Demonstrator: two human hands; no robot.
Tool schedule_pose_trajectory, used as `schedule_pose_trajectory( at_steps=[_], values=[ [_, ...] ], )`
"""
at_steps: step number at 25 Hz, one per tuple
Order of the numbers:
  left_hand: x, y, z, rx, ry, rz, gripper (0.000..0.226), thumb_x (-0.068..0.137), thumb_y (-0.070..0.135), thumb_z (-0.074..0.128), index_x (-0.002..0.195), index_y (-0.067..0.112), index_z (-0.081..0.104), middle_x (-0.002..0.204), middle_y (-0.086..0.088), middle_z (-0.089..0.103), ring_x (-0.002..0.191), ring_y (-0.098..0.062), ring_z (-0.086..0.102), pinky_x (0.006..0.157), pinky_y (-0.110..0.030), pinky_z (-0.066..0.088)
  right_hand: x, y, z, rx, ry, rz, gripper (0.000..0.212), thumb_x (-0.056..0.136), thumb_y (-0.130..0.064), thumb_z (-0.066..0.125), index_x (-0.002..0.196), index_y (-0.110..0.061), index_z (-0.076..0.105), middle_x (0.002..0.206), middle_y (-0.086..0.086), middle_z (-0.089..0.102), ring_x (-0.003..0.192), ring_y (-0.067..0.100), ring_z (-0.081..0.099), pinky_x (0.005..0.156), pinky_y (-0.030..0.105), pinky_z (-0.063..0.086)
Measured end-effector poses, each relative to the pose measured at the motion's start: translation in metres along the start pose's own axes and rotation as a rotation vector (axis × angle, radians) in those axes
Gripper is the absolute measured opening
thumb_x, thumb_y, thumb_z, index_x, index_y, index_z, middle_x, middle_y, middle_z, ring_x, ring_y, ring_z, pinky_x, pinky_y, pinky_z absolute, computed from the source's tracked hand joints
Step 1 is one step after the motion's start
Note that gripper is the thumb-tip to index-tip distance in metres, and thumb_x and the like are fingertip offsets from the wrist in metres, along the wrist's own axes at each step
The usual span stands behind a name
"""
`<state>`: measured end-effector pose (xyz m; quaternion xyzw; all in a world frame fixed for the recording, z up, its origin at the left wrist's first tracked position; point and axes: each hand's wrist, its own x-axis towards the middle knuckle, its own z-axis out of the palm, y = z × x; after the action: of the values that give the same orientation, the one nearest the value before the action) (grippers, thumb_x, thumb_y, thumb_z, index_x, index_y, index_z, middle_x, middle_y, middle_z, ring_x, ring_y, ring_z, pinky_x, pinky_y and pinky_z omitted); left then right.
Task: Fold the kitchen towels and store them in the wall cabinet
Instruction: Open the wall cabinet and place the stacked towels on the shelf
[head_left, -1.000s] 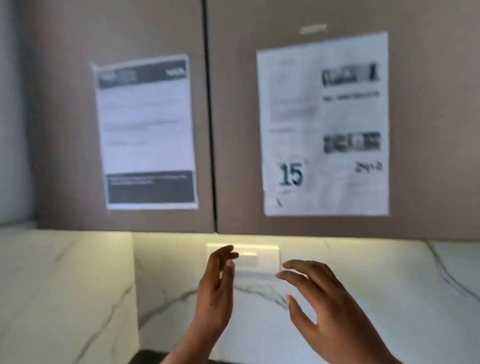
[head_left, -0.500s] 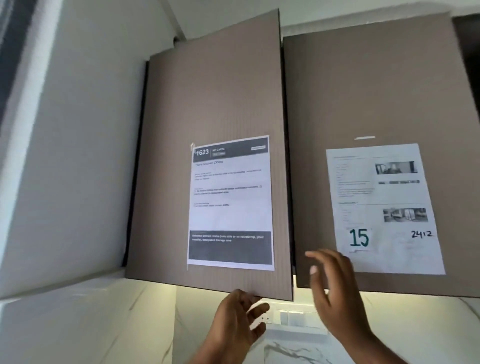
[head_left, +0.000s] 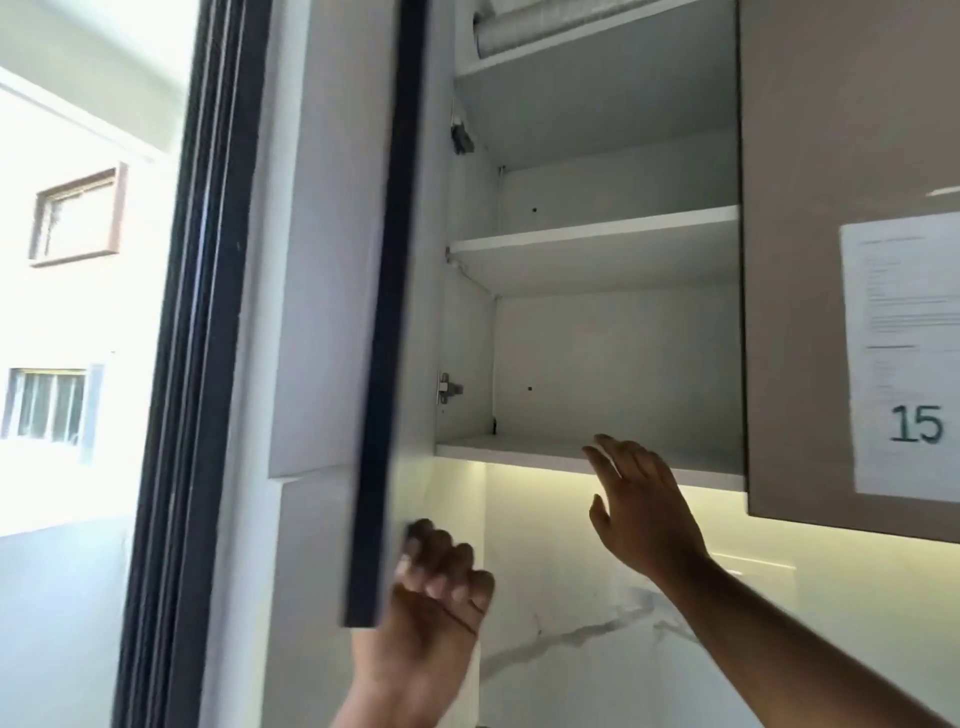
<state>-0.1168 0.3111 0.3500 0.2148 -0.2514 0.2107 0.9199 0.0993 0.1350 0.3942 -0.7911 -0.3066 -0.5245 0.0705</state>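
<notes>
The wall cabinet stands open on its left half, with bare grey shelves inside. Its left door is swung out edge-on toward me. My left hand is closed around the door's lower edge. My right hand is raised with fingers spread just below and in front of the bottom shelf, holding nothing. No kitchen towels are in view.
The right cabinet door is closed and carries a paper sheet marked 15. A silvery roll lies on the top shelf. A lit marble backsplash runs below. A dark window frame stands at left.
The left door went from closed, to slightly ajar, to fully swung out, pulled by my left hand. The view rose and shifted left. My right hand lifted toward the bottom shelf.
</notes>
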Motion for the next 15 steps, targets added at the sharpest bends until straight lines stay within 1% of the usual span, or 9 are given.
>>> schedule_pose_trajectory(
  at_steps=[1,3,5,7,9,10,12,13,15],
  values=[
    [-0.003,0.016,-0.003,0.008,0.003,0.04,0.021,0.061,0.018,0.076,0.062,0.024,0.056,0.05,0.009,0.043,0.045,-0.008,0.039,0.051,-0.023,0.034,0.002,0.001,0.007,-0.051,-0.07,0.035,0.064,0.085,-0.024,0.068,0.147,-0.014,0.053,0.152,0.011,0.053,0.136,0.034,0.051,0.117,0.049,0.037],
    [-0.007,0.049,-0.007,0.024,0.028,0.056,0.015,0.067,0.026,0.07,0.063,0.027,0.055,0.053,0.011,0.046,0.05,-0.006,0.031,0.06,-0.023,0.026,0.001,0.005,0.02,-0.136,-0.187,0.096,0.071,0.088,-0.027,0.063,0.154,-0.012,0.043,0.154,0.012,0.05,0.139,0.036,0.047,0.121,0.052,0.03],
    [-0.006,0.074,-0.011,0.026,0.073,0.069,0.014,0.073,0.036,0.063,0.064,0.028,0.056,0.055,0.012,0.047,0.056,-0.006,0.026,0.062,-0.025,0.022,0.0,0.009,0.027,-0.193,-0.182,0.077,0.071,0.085,-0.025,0.065,0.152,-0.009,0.046,0.143,0.015,0.059,0.129,0.037,0.054,0.117,0.055,0.035],
    [0.001,0.09,-0.023,0.029,0.088,0.055,0.019,0.077,0.039,0.061,0.066,0.024,0.06,0.058,0.012,0.049,0.056,-0.009,0.029,0.057,-0.026,0.03,0.001,0.01,0.027,-0.197,-0.163,0.07,0.067,0.083,-0.022,0.066,0.147,-0.008,0.052,0.135,0.015,0.064,0.121,0.037,0.058,0.112,0.054,0.04],
    [0.007,0.088,-0.039,-0.038,-0.06,-0.012,0.036,0.092,0.042,0.05,0.085,0.012,0.068,0.075,0.0,0.061,0.063,-0.019,0.044,0.062,-0.035,0.038,0.002,0.009,0.021,-0.157,-0.133,0.076,0.064,0.084,-0.02,0.067,0.146,-0.009,0.054,0.138,0.014,0.062,0.125,0.036,0.057,0.115,0.053,0.039],
    [0.01,0.08,-0.047,-0.081,-0.143,-0.056,0.049,0.099,0.045,0.041,0.103,0.004,0.067,0.092,-0.011,0.065,0.076,-0.028,0.053,0.072,-0.041,0.038,-0.002,0.008,0.018,-0.112,-0.098,0.079,0.062,0.084,-0.018,0.068,0.144,-0.01,0.055,0.139,0.013,0.061,0.127,0.035,0.056,0.117,0.053,0.038],
    [0.013,0.063,-0.058,-0.095,-0.142,-0.123,0.064,0.105,0.05,0.032,0.126,-0.004,0.059,0.115,-0.028,0.061,0.099,-0.038,0.058,0.085,-0.046,0.033,-0.017,0.009,0.013,0.05,0.043,0.08,0.051,0.083,-0.014,0.07,0.134,-0.014,0.063,0.132,0.008,0.063,0.122,0.032,0.057,0.113,0.046,0.044],
    [0.018,0.047,-0.061,-0.062,-0.135,-0.122,0.067,0.106,0.052,0.031,0.124,-0.005,0.061,0.111,-0.03,0.061,0.095,-0.039,0.061,0.084,-0.046,0.037,-0.031,0.01,0.01,0.2,0.119,0.147,0.04,0.085,-0.012,0.07,0.124,-0.02,0.066,0.123,0.004,0.065,0.115,0.028,0.059,0.106,0.035,0.047],
    [0.026,0.011,-0.067,0.13,-0.074,-0.073,0.071,0.105,0.055,0.028,0.094,0.004,0.076,0.081,-0.018,0.063,0.06,-0.029,0.061,0.059,-0.041,0.047,-0.064,0.017,0.004,0.667,0.303,0.535,0.023,0.093,-0.016,0.071,0.106,-0.034,0.065,0.108,-0.002,0.068,0.097,0.023,0.063,0.088,0.018,0.048]
  ],
)
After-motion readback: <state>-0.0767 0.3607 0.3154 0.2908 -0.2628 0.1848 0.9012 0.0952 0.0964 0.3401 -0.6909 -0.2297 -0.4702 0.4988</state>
